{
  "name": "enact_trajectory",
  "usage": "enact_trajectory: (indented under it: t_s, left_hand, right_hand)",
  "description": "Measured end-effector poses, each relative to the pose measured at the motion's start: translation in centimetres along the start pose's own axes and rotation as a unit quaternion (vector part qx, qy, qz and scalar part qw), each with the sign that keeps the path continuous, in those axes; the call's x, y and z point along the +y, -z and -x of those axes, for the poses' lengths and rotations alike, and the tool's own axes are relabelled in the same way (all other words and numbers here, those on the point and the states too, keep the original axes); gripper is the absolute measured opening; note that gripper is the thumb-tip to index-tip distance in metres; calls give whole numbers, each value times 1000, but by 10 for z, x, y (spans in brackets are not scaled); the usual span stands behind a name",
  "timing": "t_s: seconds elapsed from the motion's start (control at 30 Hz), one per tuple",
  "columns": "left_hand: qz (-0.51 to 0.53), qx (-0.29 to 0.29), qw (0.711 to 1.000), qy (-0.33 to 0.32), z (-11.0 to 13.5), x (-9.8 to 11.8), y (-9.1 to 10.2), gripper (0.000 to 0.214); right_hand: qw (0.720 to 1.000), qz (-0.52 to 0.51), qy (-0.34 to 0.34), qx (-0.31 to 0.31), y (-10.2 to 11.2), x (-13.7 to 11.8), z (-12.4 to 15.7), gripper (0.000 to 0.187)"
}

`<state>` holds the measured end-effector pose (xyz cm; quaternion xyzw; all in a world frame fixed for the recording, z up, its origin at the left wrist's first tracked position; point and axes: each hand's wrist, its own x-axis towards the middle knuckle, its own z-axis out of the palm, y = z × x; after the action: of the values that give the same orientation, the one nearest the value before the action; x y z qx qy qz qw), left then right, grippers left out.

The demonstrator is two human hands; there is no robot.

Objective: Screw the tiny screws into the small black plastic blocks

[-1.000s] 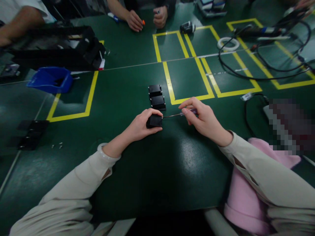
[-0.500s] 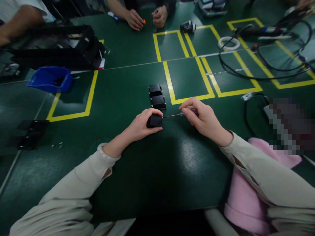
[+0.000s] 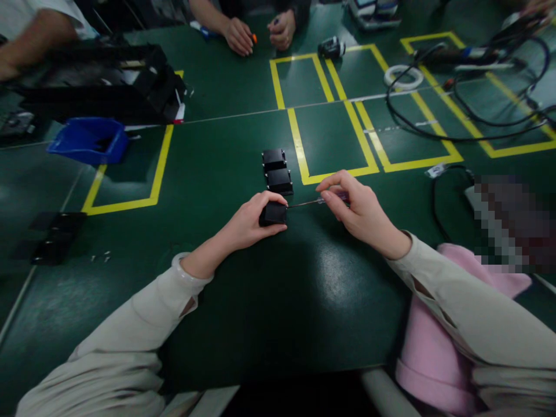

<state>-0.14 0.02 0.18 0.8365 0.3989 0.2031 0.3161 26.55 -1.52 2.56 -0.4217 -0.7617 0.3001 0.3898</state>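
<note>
Holding the small black block (image 3: 274, 215) in the left hand (image 3: 247, 221): fingers curled over its far side, thumb along the near side, right face exposed. Block sits low at the bench (image 3: 278, 307), mid-view; can't tell if its underside touches. Right hand (image 3: 354, 208) has its fingers pinched round the handle of a slim screwdriver (image 3: 322, 200), shaft running left, close to level. Tip meets the block's right edge at a shiny spot; can't tell from my end whether it's seated in a screw.

Just beyond the left hand I've got two black blocks (image 3: 278, 178) in a row, bright screw heads at their sides. Off to the left: loose screws (image 3: 107, 256) near some blurry dark parts (image 3: 54, 243). Blue bin (image 3: 91, 142) farther out, something dark inside, in front of a long black rack (image 3: 152, 81). Pink cloth (image 3: 428, 353) by the right forearm. Across the bench, a co-worker's hand (image 3: 238, 36) is on a small orange item (image 3: 254, 39).
</note>
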Motion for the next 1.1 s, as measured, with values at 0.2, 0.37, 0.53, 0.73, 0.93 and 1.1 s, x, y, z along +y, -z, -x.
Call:
enact_trajectory:
  t_s: [0.2, 0.37, 0.53, 0.73, 0.93, 1.1]
  left_hand:
    - [13, -5, 1000, -3, 0, 2, -1, 40]
    - [22, -20, 1000, -2, 1, 6, -4, 40]
    - [24, -33, 999, 11, 3, 7, -2, 41]
    - [27, -18, 999, 28, 9, 2, 2, 42]
    - [41, -2, 998, 37, 12, -3, 5, 42]
    - [33, -6, 999, 41, 14, -6, 6, 43]
  right_hand:
    - [1000, 6, 1, 3, 1, -1, 1, 10]
    - [1000, -4, -12, 13, 3, -1, 0, 17]
    - [1000, 22, 0, 21, 4, -4, -2, 11]
    - [999, 47, -3, 8, 2, -15, -8, 12]
    - [990, 127, -22, -47, 0, -33, -22, 11]
    - [961, 250, 5, -115, -7, -54, -44, 14]
